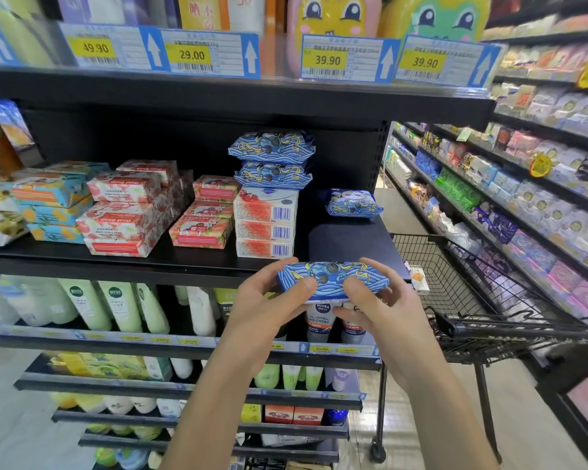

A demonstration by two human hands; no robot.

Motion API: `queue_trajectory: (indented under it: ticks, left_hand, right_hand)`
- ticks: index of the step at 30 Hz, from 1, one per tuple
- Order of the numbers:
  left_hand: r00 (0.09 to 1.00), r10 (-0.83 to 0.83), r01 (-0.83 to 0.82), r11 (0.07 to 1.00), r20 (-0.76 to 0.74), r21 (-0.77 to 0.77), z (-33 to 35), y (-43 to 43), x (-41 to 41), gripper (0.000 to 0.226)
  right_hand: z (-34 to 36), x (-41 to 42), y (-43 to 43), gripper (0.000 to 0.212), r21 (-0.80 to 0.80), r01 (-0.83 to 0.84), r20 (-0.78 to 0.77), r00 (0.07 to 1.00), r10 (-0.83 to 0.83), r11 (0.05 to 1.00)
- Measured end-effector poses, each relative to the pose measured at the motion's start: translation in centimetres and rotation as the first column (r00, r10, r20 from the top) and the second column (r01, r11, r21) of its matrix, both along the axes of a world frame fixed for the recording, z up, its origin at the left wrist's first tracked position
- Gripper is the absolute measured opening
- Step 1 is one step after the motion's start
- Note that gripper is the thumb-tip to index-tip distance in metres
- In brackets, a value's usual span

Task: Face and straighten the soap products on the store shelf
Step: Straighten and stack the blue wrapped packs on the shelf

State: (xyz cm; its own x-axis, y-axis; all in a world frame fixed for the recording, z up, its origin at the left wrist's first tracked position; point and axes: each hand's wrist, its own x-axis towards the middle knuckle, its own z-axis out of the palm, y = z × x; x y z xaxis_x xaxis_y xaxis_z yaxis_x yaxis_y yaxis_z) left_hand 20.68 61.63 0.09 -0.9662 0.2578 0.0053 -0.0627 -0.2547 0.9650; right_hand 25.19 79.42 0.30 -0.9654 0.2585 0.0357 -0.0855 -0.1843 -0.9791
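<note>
I hold a blue wave-patterned soap pack (333, 278) in front of the black shelf's (190, 262) front edge. My left hand (269, 307) grips its left end and my right hand (384, 310) grips its right end, thumbs on its front face. Two matching blue packs (272, 161) are stacked on white boxed soaps (267, 227) with barcodes facing out. Another blue pack (353, 203) lies alone at the shelf's right rear. Red Goat Soap bars (126, 212), pink bars (204, 218) and orange-blue bars (51, 205) fill the left.
A black wire shopping cart (489, 300) stands right of the shelf. Bottles and Nivea tubes (321, 318) line the shelf below my hands. Price tags (326, 59) hang from the shelf above. Another aisle of packaged goods (523, 184) runs along the right.
</note>
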Motion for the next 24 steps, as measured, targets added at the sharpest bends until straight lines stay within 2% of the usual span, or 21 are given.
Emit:
queue_trajectory:
  ticks: [6,10,12,14,16,18,24]
  left_hand:
    - [0.999,0.013,-0.015,0.999,-0.049,-0.035,-0.3,0.0,0.0,0.053]
    - [0.997,-0.043,0.044,0.999,-0.062,0.017,-0.1,-0.4,0.0,0.088]
    - [0.997,-0.065,0.066,0.997,-0.028,0.046,0.1,-0.5,-0.1,0.098]
    - [0.996,-0.080,0.078,0.995,0.031,0.062,0.4,-0.7,-0.2,0.087]
    - [0.992,-0.117,0.115,0.993,0.045,0.031,0.8,-0.8,-0.3,0.063]
    - [0.989,-0.136,0.135,0.991,0.054,0.023,0.9,-0.7,-0.2,0.049]
    - [0.994,-0.108,0.108,0.994,0.014,0.003,0.2,-0.4,-0.6,0.033]
  right_hand:
    - [0.0,0.0,-0.2,0.065,0.095,0.046,-0.047,0.998,-0.041,0.994]
    - [0.1,0.2,-0.3,0.063,0.098,0.067,-0.153,0.987,-0.051,0.993]
    - [0.1,0.3,-0.2,0.066,0.077,0.047,-0.212,0.977,-0.029,0.996]
    - [0.0,0.3,0.1,0.066,0.075,0.026,-0.243,0.970,-0.007,0.997]
    - [-0.2,0.2,0.3,0.065,0.089,0.016,-0.271,0.963,0.009,0.996]
    - [-0.4,0.1,0.4,0.064,0.112,0.010,-0.296,0.955,0.024,0.994]
    - [-1.2,-0.4,0.9,0.073,0.264,-0.017,-0.320,0.942,0.104,0.964]
